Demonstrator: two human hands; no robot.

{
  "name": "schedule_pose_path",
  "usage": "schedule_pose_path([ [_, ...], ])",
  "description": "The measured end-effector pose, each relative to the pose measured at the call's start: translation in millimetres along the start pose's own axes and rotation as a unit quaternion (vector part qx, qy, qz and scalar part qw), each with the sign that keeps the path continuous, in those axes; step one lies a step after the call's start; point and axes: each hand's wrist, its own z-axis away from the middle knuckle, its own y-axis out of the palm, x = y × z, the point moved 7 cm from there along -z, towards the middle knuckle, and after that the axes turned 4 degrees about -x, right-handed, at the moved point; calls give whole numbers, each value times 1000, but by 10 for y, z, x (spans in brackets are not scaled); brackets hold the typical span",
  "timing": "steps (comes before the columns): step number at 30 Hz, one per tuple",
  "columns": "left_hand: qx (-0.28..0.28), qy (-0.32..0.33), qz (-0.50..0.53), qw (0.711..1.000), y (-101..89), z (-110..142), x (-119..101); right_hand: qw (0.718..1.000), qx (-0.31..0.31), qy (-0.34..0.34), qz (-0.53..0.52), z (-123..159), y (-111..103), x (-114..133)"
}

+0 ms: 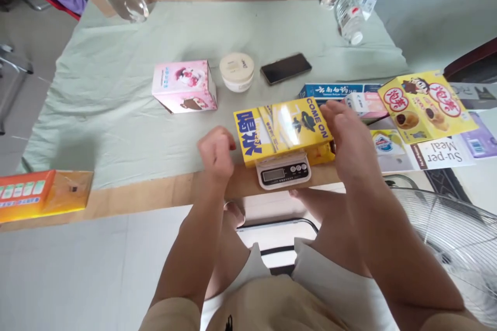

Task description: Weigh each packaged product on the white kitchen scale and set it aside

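A yellow box (287, 126) printed "COME ON" lies on a small white kitchen scale (285, 171) at the table's front edge. The scale's platform is hidden under it, while the display and buttons stick out in front. My left hand (217, 152) is curled closed just left of the box, a small gap away, with nothing visible in it. At the box's other end is my right hand (351, 139), its fingers stretched out and side by side; whether it touches the box I cannot tell. Some yellow packaging (320, 153) shows beneath the box's right end.
Behind the scale are a pink box (184, 87), a white round tub (236, 72) and a phone (286, 68). A yellow snack box (427, 106) and several flat packages are on the right. An orange carton (42, 194) is at left, a fan (454, 248) at lower right.
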Motion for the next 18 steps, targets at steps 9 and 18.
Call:
schedule_pose_path([
  [9, -126, -7, 76, 989, -136, -124, 251, 988, -52, -26, -145, -81, -87, 322],
  [18, 134, 174, 67, 973, 210, 16, -154, 994, 30, 35, -100, 98, 139, 179],
])
